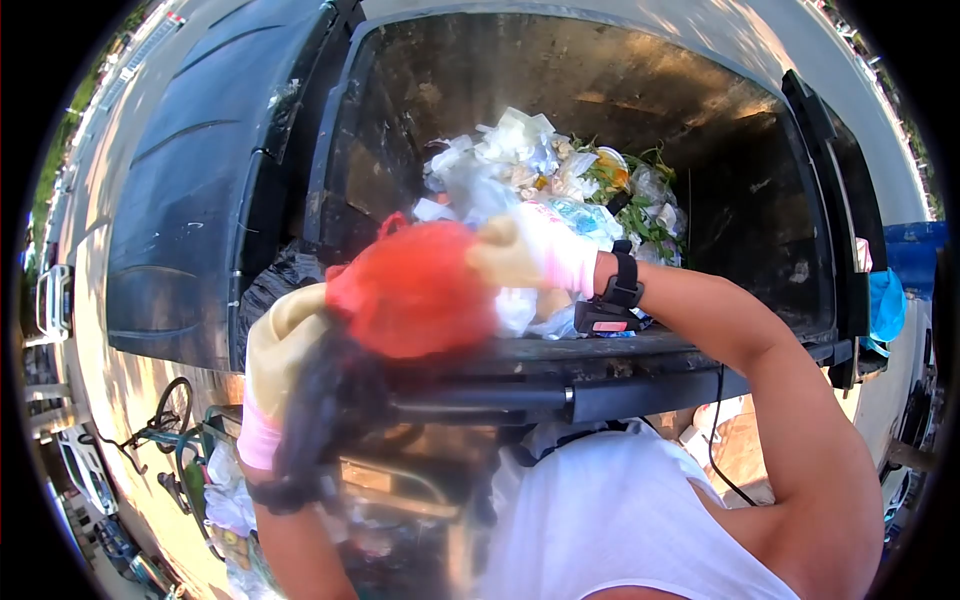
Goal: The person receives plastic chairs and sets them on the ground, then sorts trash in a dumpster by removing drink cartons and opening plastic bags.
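Note:
A red plastic bag [415, 290], blurred by motion, is stretched between my two gloved hands above the front rim of a large black dumpster [745, 215]. My left hand [285, 345], in a cream glove with a pink cuff, has its fingers closed at the bag's left edge. A blurred black plastic bag [330, 410] hangs below, close by the left hand; whether that hand grips it too is unclear. The right hand [510, 250], gloved alike, is closed on the red bag's right side. Behind it lies a heap of rubbish [515, 145] inside the dumpster.
The dumpster's dark lid [190, 200] hangs open at the left. Green leaves [635, 200] and an orange-stained container [610, 168] lie among the waste. Bagged refuse [230, 495] sits at lower left near a bicycle [165, 430]. A blue bag [885, 305] hangs at the right.

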A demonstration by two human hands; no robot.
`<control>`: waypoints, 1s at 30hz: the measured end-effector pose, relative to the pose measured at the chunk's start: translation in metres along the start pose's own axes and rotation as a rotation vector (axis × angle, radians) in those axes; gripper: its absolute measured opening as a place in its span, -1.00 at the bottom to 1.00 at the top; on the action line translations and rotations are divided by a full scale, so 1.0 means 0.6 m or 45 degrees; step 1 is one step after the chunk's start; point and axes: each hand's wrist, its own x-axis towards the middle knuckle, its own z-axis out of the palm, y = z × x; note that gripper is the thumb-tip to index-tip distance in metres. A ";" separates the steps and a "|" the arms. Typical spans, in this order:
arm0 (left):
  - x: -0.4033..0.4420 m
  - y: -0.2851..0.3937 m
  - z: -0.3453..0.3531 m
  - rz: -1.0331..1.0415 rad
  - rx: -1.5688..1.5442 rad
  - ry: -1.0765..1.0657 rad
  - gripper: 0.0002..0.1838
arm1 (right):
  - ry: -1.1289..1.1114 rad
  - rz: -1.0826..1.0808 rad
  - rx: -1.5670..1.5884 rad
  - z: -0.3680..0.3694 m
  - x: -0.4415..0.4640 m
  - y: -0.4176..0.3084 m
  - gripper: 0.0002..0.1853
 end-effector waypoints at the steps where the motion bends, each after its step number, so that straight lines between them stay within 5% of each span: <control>1: 0.001 0.004 0.000 -0.022 0.049 -0.005 -0.74 | -0.004 0.086 0.292 -0.026 -0.005 -0.025 -0.72; 4: 0.022 0.010 0.003 -0.125 0.334 -0.032 -0.66 | -0.090 0.143 0.557 -0.095 -0.008 -0.069 -0.78; 6: 0.051 -0.012 -0.007 -0.065 0.642 -0.067 -0.66 | -0.265 -0.401 0.747 -0.110 -0.002 -0.032 -0.60; 9: 0.073 -0.040 0.001 0.195 1.253 0.076 -0.57 | -0.502 -0.518 0.839 -0.125 0.021 0.019 -0.42; 15: 0.063 -0.024 0.061 0.931 1.262 0.209 -0.26 | -0.383 -0.248 0.536 -0.092 0.022 -0.014 -0.69; 19: 0.061 0.011 0.113 1.072 1.084 -0.218 -0.18 | -0.361 0.057 0.494 -0.096 -0.010 -0.114 -0.74; 23: 0.079 0.024 0.119 0.755 0.863 -0.228 -0.43 | -0.371 0.080 0.554 -0.092 -0.006 -0.129 -0.71; 24: 0.070 0.035 0.118 0.685 0.869 -0.202 -0.62 | -0.361 0.052 0.566 -0.089 -0.006 -0.118 -0.67; 27: 0.059 0.015 0.096 0.780 0.908 -0.112 -0.74 | -0.349 0.065 0.714 -0.075 -0.008 -0.090 -0.64; 30: 0.054 -0.001 0.064 0.623 0.769 -0.003 -0.73 | -0.396 0.048 0.081 -0.061 0.001 -0.026 -0.49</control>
